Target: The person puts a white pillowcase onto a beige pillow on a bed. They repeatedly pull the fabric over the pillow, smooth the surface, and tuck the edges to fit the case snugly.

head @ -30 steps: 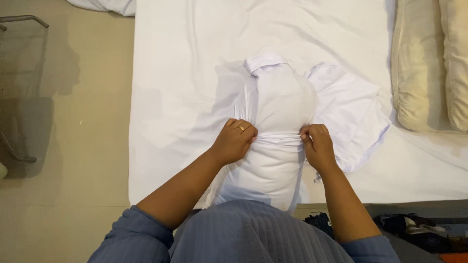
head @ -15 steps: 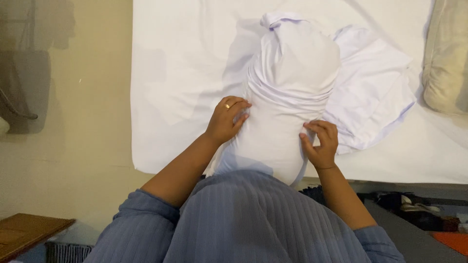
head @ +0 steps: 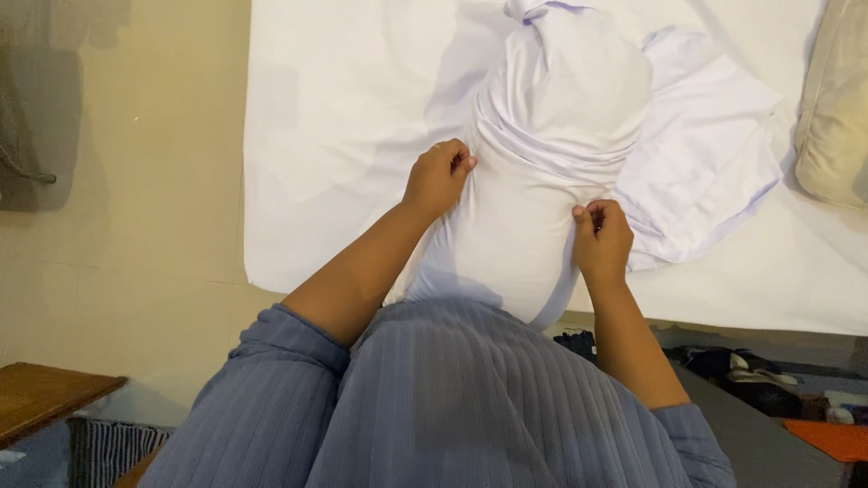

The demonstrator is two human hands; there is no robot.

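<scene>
— What's over on the far left?

— A beige floor (head: 136,208), and low in the corner the edge of a wooden table (head: 45,398) with a striped mat (head: 108,447) beside it. Then the white sheet (head: 334,163) begins, spread flat on the bed.

— And the hands?

— The left hand (head: 437,178) sits on the left flank of the white pillow (head: 515,244), fingers curled and pinching a fold of the white pillowcase (head: 565,99) where its gathered edge crosses the pillow. The right hand (head: 601,239) grips the same gathered edge on the right flank, fingers and thumb closed on the cloth.

— Where does the pillow lie?

— On the sheet in the middle, lengthwise away from the person, its near end at the bed's edge against the blue ribbed top (head: 470,407). The far half is inside the case; the near half is bare.

— Anything further right?

— Loose white cloth (head: 714,172) fans out beside the pillow, touching it. A cream pillow (head: 836,126) lies at the right edge. Below the bed are dark items on the floor (head: 741,366), too blurred to tell.
</scene>
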